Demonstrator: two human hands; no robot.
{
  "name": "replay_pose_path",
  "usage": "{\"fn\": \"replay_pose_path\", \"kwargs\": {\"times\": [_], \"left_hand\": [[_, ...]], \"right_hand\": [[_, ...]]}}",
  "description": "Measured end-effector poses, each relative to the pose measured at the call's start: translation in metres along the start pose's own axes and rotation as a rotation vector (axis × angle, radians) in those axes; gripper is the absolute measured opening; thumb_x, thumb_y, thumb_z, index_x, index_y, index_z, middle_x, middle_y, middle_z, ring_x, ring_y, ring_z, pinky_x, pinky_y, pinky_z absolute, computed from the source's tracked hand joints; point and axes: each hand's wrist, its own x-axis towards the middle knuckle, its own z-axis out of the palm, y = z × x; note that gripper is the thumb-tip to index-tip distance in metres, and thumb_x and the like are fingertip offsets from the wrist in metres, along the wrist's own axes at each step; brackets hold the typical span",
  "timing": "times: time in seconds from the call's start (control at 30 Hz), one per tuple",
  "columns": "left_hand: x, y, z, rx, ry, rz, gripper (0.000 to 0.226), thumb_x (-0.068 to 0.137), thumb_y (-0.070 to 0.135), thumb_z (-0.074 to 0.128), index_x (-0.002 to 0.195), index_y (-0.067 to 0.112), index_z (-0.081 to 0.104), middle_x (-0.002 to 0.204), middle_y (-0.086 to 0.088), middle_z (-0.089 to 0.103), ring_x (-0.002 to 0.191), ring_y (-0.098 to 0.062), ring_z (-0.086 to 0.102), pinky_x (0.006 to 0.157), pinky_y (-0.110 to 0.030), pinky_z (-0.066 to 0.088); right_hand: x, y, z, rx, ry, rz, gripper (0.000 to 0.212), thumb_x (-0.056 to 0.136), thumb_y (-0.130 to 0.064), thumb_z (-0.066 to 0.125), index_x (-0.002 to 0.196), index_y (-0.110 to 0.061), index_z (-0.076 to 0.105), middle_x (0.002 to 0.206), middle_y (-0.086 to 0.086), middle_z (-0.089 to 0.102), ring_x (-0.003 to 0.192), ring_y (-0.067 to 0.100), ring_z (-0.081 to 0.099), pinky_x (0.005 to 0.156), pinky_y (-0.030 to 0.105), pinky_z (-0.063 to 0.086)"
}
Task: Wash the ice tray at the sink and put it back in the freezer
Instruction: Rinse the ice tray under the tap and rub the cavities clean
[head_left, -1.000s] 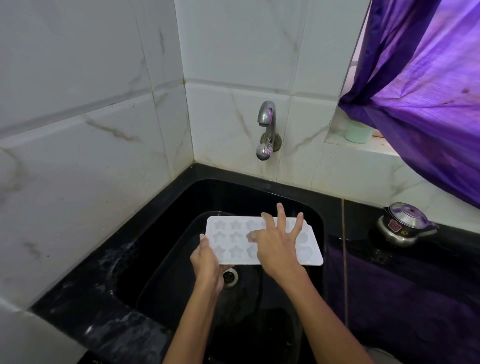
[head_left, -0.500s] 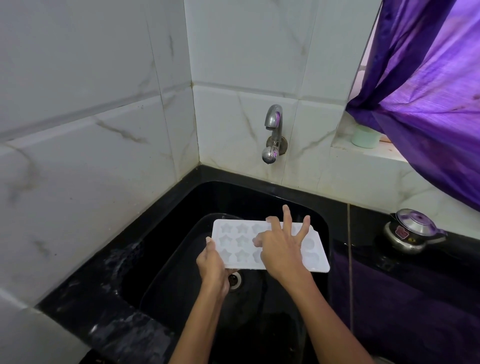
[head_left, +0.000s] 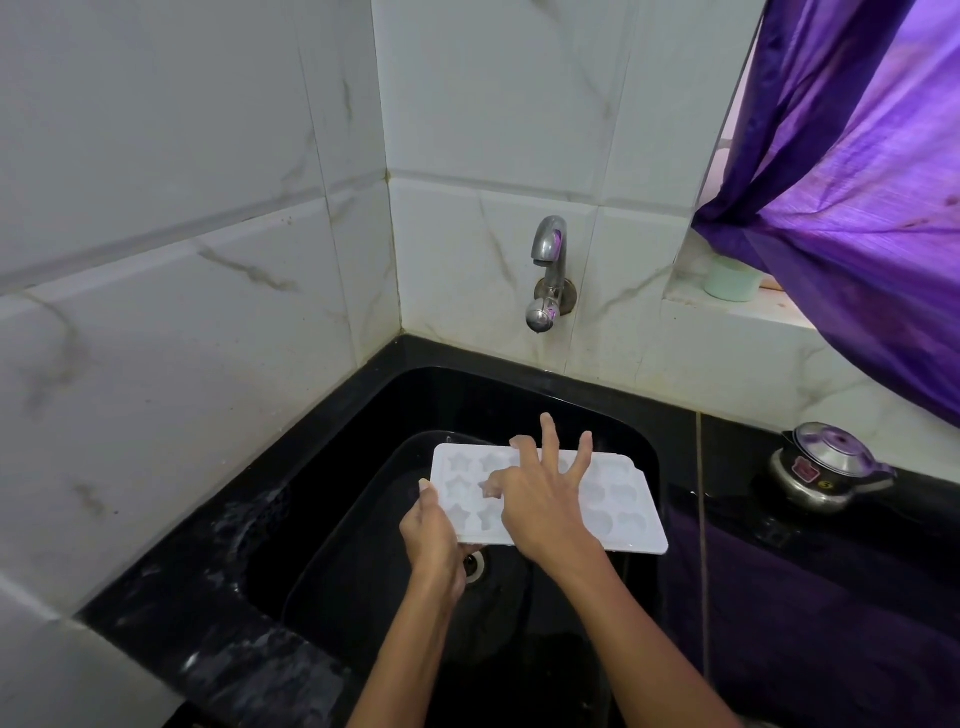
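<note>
The right hand is lying on top of the ice tray, three fingers spread straight toward twelve o'clock, the forefinger bending into a star-shaped pocket. The left hand is gripping the tray's near corner at nine o'clock, thumb on top. The tray is hanging level over the black sink, above the drain. The tap is sitting at twelve o'clock, a small steel pot at three.
</note>
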Motion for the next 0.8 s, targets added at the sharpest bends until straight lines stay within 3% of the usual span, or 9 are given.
{"fn": "replay_pose_path", "kwargs": {"times": [0.13,0.3,0.47,0.57,0.67,0.8], "left_hand": [[0.001,-0.002,0.001,-0.001,0.0,0.004,0.038,0.1,0.039,0.036,0.098,0.011,0.062,0.092,-0.015,0.071,0.083,-0.033,0.069,0.06,-0.04,0.056],[-0.001,-0.003,0.002,0.009,-0.01,0.01,0.039,0.101,0.039,0.036,0.092,0.012,0.062,0.093,-0.017,0.071,0.086,-0.036,0.069,0.081,-0.053,0.056],[0.0,-0.002,0.001,0.003,0.003,0.011,0.041,0.1,0.039,0.036,0.097,0.008,0.063,0.094,-0.017,0.071,0.087,-0.035,0.069,0.083,-0.054,0.055],[-0.002,-0.002,0.002,0.006,-0.002,0.01,0.04,0.101,0.039,0.035,0.094,0.011,0.062,0.093,-0.017,0.071,0.085,-0.034,0.069,0.082,-0.053,0.055],[-0.002,-0.002,0.001,0.016,-0.006,0.013,0.04,0.101,0.039,0.035,0.093,0.01,0.062,0.092,-0.017,0.071,0.082,-0.033,0.069,0.078,-0.05,0.056],[-0.003,-0.001,0.002,0.025,-0.009,0.028,0.038,0.101,0.037,0.036,0.087,0.014,0.062,0.089,-0.018,0.07,0.075,-0.03,0.068,0.07,-0.043,0.056]], "right_hand": [[-0.001,-0.002,0.002,-0.005,0.001,-0.003,0.034,0.094,-0.012,0.05,0.118,-0.03,0.067,0.157,0.006,0.018,0.146,0.034,-0.016,0.105,0.063,-0.022],[0.0,-0.002,-0.001,-0.015,-0.015,0.003,0.031,0.095,-0.013,0.048,0.115,-0.026,0.067,0.155,0.007,0.022,0.146,0.034,-0.015,0.105,0.064,-0.019],[-0.001,-0.004,-0.001,-0.02,-0.027,0.002,0.03,0.096,-0.014,0.047,0.115,-0.023,0.067,0.153,0.006,0.025,0.146,0.033,-0.013,0.105,0.064,-0.019],[0.0,-0.007,-0.001,-0.009,0.006,0.03,0.027,0.092,-0.01,0.052,0.114,-0.021,0.064,0.151,0.008,0.025,0.146,0.034,-0.012,0.106,0.065,-0.018],[0.003,-0.013,0.002,0.057,0.06,0.021,0.039,0.085,-0.001,0.055,0.117,-0.024,0.056,0.15,0.007,0.025,0.147,0.033,-0.01,0.108,0.064,-0.017],[0.006,-0.019,0.005,0.04,0.003,-0.083,0.041,0.089,-0.014,0.062,0.124,-0.033,0.06,0.159,0.006,0.012,0.146,0.032,-0.015,0.107,0.063,-0.018]]}}
